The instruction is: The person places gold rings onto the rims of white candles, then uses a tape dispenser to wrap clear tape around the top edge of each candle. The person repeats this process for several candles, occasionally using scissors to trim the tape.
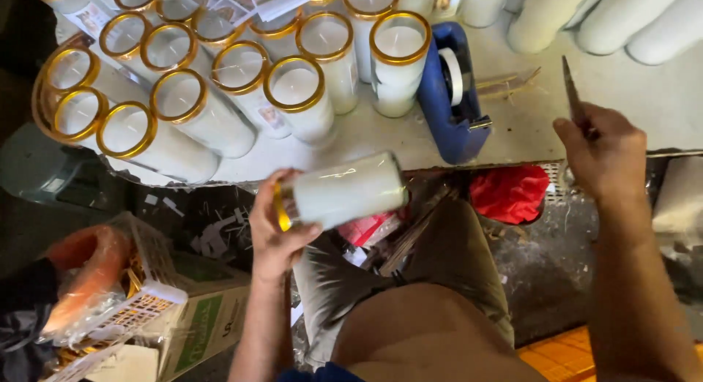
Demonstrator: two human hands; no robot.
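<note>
Your left hand [274, 232] is wrapped around a white glass candle [340, 192], held on its side out over your lap, just off the near edge of the table [527, 122]. You grip it only at the gold-rimmed end, so the long glass body hangs free to the right; a slack wrist could tip it out, and there is hard floor below. Your right hand [604, 155] is closed on a thin blade-like tool [571, 96], point aimed away over the table. Swing it left and it meets the blue tape dispenser [450, 96]. Far left, a packed cluster of upright gold-rimmed candles [220, 82] crowds the tabletop, easy to topple. A red cloth [509, 193] lies under the table edge, a white basket [139, 279] near left.
</note>
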